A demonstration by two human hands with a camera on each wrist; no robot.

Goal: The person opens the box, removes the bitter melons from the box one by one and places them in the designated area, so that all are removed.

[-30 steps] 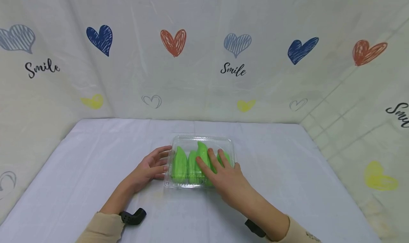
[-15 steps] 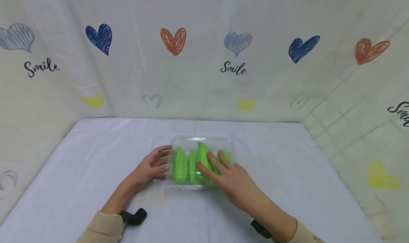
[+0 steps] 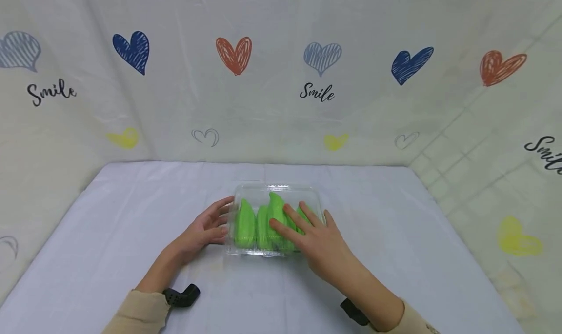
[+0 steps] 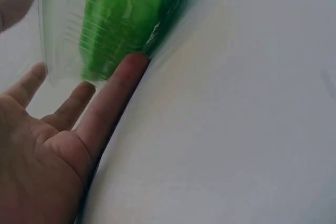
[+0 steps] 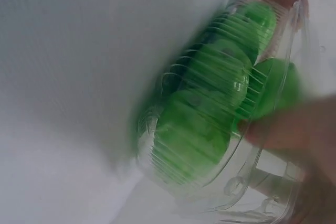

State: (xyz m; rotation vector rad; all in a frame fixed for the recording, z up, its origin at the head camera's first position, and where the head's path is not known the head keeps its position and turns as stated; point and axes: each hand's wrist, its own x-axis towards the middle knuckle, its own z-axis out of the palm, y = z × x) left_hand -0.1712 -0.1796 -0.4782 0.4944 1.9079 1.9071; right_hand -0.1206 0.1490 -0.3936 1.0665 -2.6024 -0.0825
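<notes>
From my remote seat I start at the left hand (image 3: 203, 232), which lies on the white tablecloth (image 3: 110, 236) with its fingers straight and relaxed, tips against the left wall of the clear plastic box (image 3: 272, 191); the wrist view shows one fingertip (image 4: 131, 64) touching the box's lower edge, nothing curled round it. Over the last second this hand has hardly moved. Just beyond those fingertips, inside the box, stand the green pieces (image 3: 256, 224), ribbed and packed side by side; I cannot tell what they are. Moving right, the right hand (image 3: 318, 244) rests flat on top of the box with its fingers spread and straight, pressing down rather than gripping, and the green pieces sit directly under its fingers. A second ago this hand lay a little nearer to me and lower over the front edge; now it has slid slightly toward the far side and its thumb sits by the right wall. The right wrist view is blurred, which I read as motion. My judgement is that the lid is being pressed shut along its length while the left hand braces the box against sliding.
</notes>
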